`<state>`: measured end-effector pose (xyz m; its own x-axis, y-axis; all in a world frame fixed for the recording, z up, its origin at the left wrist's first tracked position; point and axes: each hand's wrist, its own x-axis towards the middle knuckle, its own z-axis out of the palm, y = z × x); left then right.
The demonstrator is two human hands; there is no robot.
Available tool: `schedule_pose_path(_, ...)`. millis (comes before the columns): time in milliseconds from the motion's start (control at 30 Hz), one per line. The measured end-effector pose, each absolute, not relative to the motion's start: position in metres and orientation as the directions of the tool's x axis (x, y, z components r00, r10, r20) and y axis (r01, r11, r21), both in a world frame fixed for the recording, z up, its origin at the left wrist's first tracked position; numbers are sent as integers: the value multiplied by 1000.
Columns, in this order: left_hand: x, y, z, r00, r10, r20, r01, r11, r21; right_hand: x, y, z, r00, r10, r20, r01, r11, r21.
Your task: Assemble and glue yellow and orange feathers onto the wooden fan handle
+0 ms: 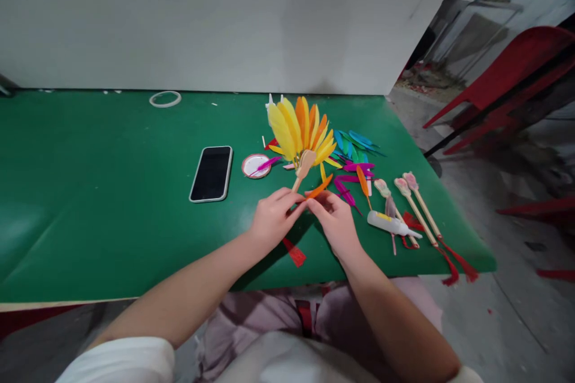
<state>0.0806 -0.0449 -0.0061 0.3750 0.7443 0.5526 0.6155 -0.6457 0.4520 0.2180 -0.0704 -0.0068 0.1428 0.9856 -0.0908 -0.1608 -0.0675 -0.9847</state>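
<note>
Hands [275, 218] meet at an orange feather [321, 187], the fan [307, 137] just beyond.

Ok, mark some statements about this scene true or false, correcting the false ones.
1. The left hand holds the wooden handle of the yellow-and-orange feather fan. True.
2. The right hand holds the white bottle. False: its fingers are on an orange feather; the bottle lies further right.
3. The phone lies left of the fan. True.
4. The white ring lies on the phone. False: it lies apart, beyond the phone.
5. Blue feathers lie right of the fan. True.
</note>
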Motion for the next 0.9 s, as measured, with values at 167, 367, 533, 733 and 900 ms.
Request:
schedule_pose_path(167, 83, -49, -12, 514, 622, 591, 715, -691, 106, 212, -68, -11, 187, 974, -131, -308, -69, -949)
schedule_pose_path(367, 86, -53, -11, 552, 595, 584, 727, -686, 12, 208, -68, -10, 218, 969, -117, -406, -19, -914)
schedule_pose_path(533, 84, -51, -19, 594, 620, 513, 695, -716, 60, 208, -69, -8, 237, 963, -131, -318, -51, -947)
schedule_pose_path(733, 84, -52, -22, 669, 583, 461, 646, -763, 26, 210, -65, -8, 183, 963, -197, -332, -128, -935)
schedule_pose_path(900, 87, -53, -18, 655, 592, 469, 643, -763, 65, 212, -63, -9, 275, 948, -161, -285, -79, -955)
